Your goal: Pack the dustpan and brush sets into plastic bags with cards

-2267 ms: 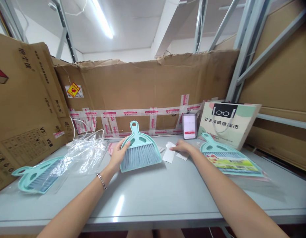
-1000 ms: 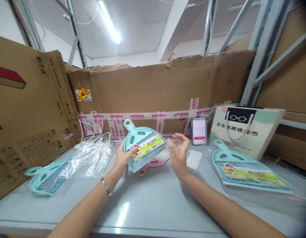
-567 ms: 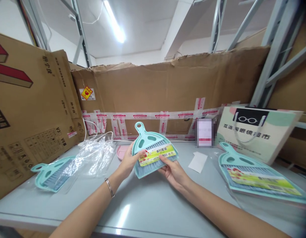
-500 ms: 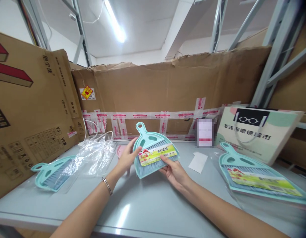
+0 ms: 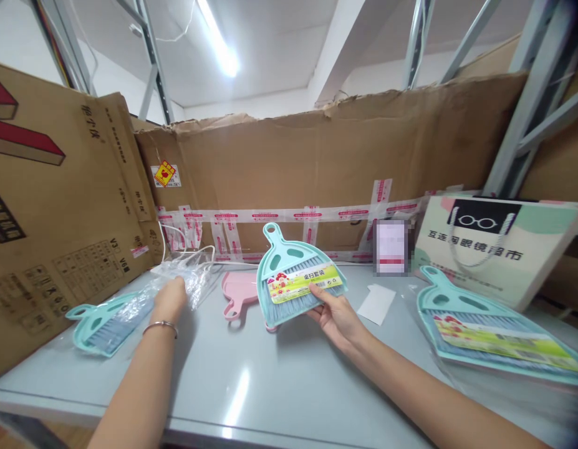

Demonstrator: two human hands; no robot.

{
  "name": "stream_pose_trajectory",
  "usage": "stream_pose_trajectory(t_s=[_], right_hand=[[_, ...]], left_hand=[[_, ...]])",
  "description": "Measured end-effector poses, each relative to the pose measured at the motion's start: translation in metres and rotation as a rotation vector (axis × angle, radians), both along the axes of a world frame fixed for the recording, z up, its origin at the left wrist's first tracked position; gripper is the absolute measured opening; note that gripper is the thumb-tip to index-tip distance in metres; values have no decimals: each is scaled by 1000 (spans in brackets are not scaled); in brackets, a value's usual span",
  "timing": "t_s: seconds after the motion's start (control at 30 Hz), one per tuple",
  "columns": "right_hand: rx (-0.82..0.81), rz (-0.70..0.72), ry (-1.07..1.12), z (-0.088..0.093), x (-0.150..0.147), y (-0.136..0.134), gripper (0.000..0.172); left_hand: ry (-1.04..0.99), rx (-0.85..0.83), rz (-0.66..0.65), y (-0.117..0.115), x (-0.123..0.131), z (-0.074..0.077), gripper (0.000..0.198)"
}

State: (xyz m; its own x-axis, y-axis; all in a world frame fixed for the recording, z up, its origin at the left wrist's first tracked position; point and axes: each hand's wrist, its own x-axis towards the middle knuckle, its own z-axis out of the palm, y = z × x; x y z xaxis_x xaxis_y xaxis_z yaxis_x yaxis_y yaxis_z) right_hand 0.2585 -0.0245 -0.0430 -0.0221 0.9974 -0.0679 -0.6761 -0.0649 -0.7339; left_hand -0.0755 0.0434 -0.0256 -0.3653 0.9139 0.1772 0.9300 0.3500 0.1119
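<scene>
My right hand (image 5: 338,318) grips the lower right edge of a teal dustpan and brush set (image 5: 298,274), thumb on its printed card label. The set is held up, tilted, handle at the top. My left hand (image 5: 171,298) is at the clear plastic bags (image 5: 197,274) on the left, seen from the back. Its fingers are hidden, so whether they hold the plastic does not show. Beside it, another teal dustpan and brush set (image 5: 106,324) lies partly under plastic. Behind the held set, a pink dustpan (image 5: 237,290) rests on the table, partly covered.
A third teal set (image 5: 494,330) in clear wrap lies at the right of the grey table (image 5: 251,386). Behind it stands a paper bag (image 5: 480,249). A white paper slip (image 5: 376,304) lies mid-right. Large cardboard boxes (image 5: 270,162) close off the back and left.
My left hand has let go of the teal set and moved left to the plastic bags. My right hand still holds the set, and more of the pink dustpan shows.
</scene>
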Motion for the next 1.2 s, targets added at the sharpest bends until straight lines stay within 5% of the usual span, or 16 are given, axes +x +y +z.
stream_pose_trajectory(t_s=[0.2, 0.4, 0.57, 0.87, 1.03, 1.2], right_hand=[[28, 24, -56, 3, -1, -5, 38], [48, 175, -293, 2, -4, -14, 33], [17, 198, -422, -4, -4, -12, 33], [27, 262, -302, -4, -11, -13, 39], [5, 109, -129, -2, -9, -9, 36], [24, 136, -152, -5, -11, -9, 35]], left_hand=[[49, 180, -19, -2, 15, 18, 28], [6, 611, -541, -7, 73, 18, 21], [-189, 727, -708, -14, 97, 17, 20], [-404, 688, -1053, -44, 154, 13, 16], [-380, 645, -1123, -45, 155, 8, 21], [-384, 494, -1266, -55, 167, 5, 27]])
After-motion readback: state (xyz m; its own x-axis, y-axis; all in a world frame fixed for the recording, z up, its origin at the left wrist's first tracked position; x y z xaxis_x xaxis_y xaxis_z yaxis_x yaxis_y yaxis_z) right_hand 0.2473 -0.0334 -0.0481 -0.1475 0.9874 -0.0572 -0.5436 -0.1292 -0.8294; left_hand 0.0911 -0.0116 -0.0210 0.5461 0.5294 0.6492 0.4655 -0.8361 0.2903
